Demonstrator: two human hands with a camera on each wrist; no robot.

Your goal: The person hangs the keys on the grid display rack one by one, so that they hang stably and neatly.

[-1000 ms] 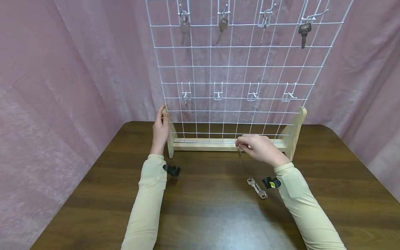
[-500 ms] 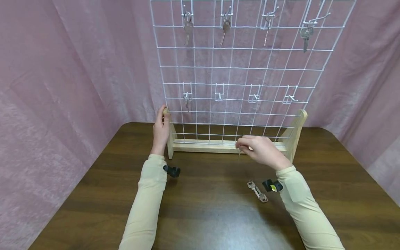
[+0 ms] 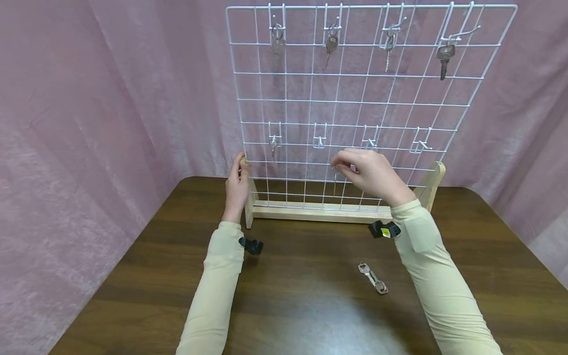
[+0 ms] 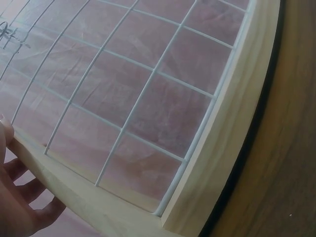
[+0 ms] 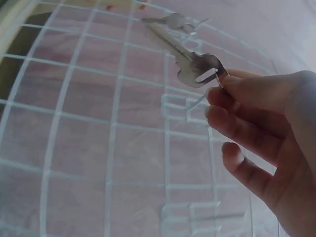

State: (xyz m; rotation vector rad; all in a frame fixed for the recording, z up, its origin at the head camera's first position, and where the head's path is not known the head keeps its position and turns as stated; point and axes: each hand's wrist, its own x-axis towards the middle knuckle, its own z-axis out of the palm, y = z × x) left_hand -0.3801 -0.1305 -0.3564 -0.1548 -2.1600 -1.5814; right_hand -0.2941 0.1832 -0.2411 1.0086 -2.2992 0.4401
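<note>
My left hand grips the top of the left wooden upright of the stand that bears a white wire grid. In the left wrist view, the thumb is on the near side of the wood and the fingers lie behind it. My right hand pinches the small ring of a silver key in front of the grid, a little below the lower row of hooks. Beyond it in the right wrist view, another key hangs from a hook.
Several keys, such as a dark one, hang from the upper hooks. On the lower row, one key hangs at the left, and a hook beside it is bare. Two keys lie on the brown table.
My right hand has risen from near the wooden base toward the lower hooks, carrying the key. The left hand keeps its grip on the stand. The head view has shifted slightly.
</note>
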